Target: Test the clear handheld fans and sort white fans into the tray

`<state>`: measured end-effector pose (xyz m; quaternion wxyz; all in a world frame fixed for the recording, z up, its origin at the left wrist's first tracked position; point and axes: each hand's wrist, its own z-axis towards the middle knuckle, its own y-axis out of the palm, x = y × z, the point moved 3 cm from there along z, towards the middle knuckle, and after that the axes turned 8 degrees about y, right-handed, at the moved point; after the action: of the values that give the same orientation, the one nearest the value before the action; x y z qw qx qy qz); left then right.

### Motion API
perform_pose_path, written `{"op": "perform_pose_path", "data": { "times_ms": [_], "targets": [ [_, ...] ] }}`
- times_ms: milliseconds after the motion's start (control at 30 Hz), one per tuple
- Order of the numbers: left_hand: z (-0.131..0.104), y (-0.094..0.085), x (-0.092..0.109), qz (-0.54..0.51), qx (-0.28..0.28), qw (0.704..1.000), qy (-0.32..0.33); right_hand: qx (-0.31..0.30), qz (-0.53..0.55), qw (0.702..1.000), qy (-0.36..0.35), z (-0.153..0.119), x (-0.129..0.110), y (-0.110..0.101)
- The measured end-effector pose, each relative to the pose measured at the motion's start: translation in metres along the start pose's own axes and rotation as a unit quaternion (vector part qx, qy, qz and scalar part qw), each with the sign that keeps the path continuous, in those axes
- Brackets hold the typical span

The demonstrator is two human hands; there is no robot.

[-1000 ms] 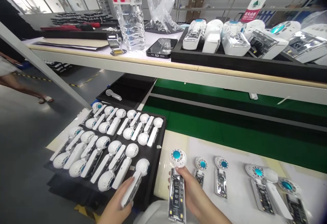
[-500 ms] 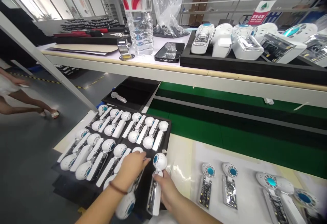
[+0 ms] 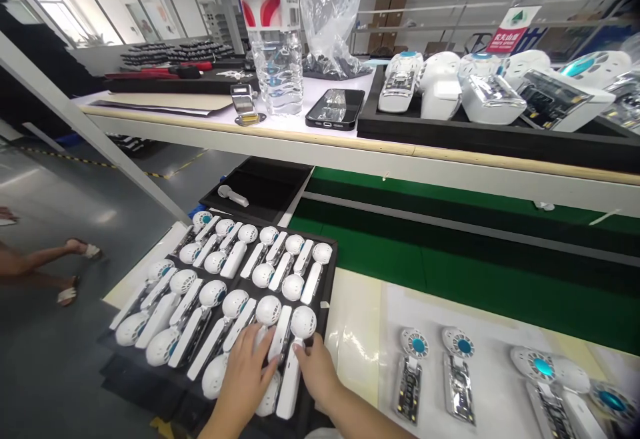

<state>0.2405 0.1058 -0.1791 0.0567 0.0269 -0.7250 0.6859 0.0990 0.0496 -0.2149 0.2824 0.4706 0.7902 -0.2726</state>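
At the far left, a passer-by's bare legs in pale sandals cross the grey floor beside striped tape. Right of them stands a black foam tray filled with rows of white handheld units, their round heads pointing alternately away and toward the person. Behind that, a second black tray carries a single white unit. On the shelf above sit a small metal piece, an upright water bottle, a clear plastic bag and a dark phone. The left hand lies over the front rows of the filled tray, palm down, its fingers spread among the units. Just right of it, the end unit lies in the tray's front right corner, white handle up, head away from the person. The right hand touches this unit at the neck, thumb on the handle; the other fingers are partly hidden, so whether they pinch it I cannot tell. Farther right, on the pale bench, lie two units with clear handles and blue-centred heads, then a closer cluster near the edge of view. Above these, a long shelf tray holds larger-looking units, with a tilted bottle behind.
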Motion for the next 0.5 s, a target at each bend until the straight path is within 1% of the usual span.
{"op": "perform_pose_path", "data": {
  "times_ms": [67, 133, 233, 300, 367, 433, 500],
  "targets": [
    [-0.027, 0.017, -0.003, 0.004, -0.001, 1.0, 0.03, 0.01, -0.067, 0.998, -0.009, 0.002, -0.003, -0.007],
    [-0.047, 0.035, -0.002, 0.019, -0.005, 0.998, 0.053, 0.003, -0.12, 0.993, -0.02, 0.003, -0.005, -0.011],
    [-0.062, 0.054, -0.001, 0.041, 0.007, 0.998, 0.053, -0.037, -0.154, 0.987, -0.025, 0.003, 0.0, -0.011],
    [-0.063, 0.059, 0.0, 0.041, 0.023, 0.997, 0.068, -0.062, -0.15, 0.987, -0.017, 0.004, 0.005, -0.008],
    [-0.063, 0.059, 0.001, 0.033, 0.032, 0.995, 0.09, -0.08, -0.139, 0.987, -0.006, 0.004, 0.009, -0.004],
    [-0.066, 0.056, 0.003, 0.031, 0.033, 0.995, 0.087, -0.094, -0.13, 0.987, 0.002, 0.003, 0.012, -0.003],
    [-0.076, 0.049, 0.005, 0.014, 0.048, 0.995, 0.089, -0.094, -0.13, 0.987, -0.002, 0.003, 0.017, -0.01]
  ]
}}
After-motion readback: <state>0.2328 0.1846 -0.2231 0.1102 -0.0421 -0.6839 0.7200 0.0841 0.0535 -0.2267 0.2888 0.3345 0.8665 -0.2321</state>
